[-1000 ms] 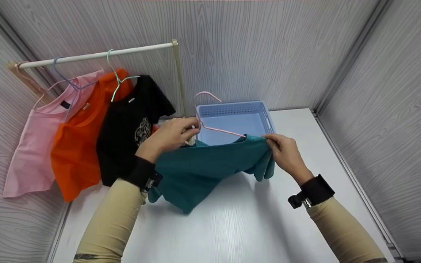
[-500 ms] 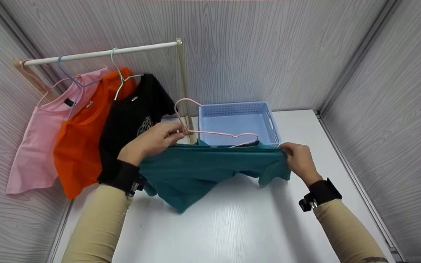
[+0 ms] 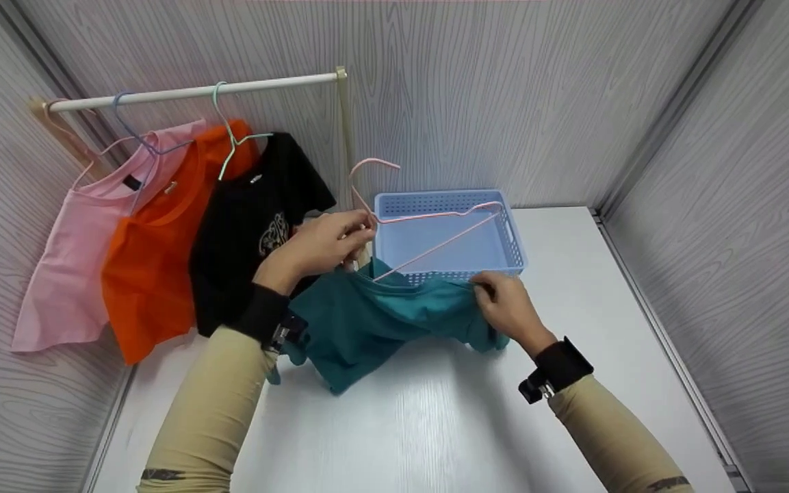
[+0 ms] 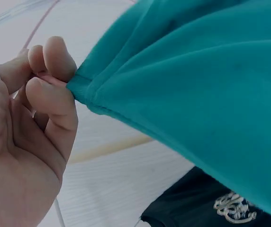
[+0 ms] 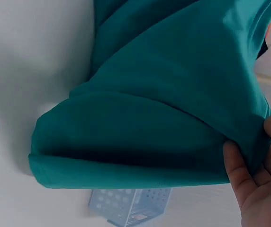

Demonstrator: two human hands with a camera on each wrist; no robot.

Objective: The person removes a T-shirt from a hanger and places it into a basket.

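Observation:
My left hand (image 3: pixel 329 243) grips a pink wire hanger (image 3: pixel 428 218) below its hook. Its fingertips also meet the neckline edge of a teal T-shirt (image 3: pixel 373 325), as the left wrist view shows. The hanger's right arm stands out of the neck, above the blue basket; its left part is hidden by hand and cloth. At the shirt's right shoulder, my right hand (image 3: pixel 507 308) pinches the fabric between thumb and fingers. In the right wrist view a sleeve opening (image 5: pixel 126 156) hangs beside that hand. The shirt hangs above the white table (image 3: pixel 401 438).
A blue perforated basket (image 3: pixel 449 250) stands behind the shirt against the back wall. To the left, a rack rail (image 3: pixel 189 91) carries a pink shirt (image 3: pixel 66 267), an orange shirt (image 3: pixel 141 281) and a black shirt (image 3: pixel 230 253) on hangers.
The hanger's right end, in the neckline earlier, has come up out of the shirt. My right hand first moved right, stretching the shirt, then back left; the neckline now sags.

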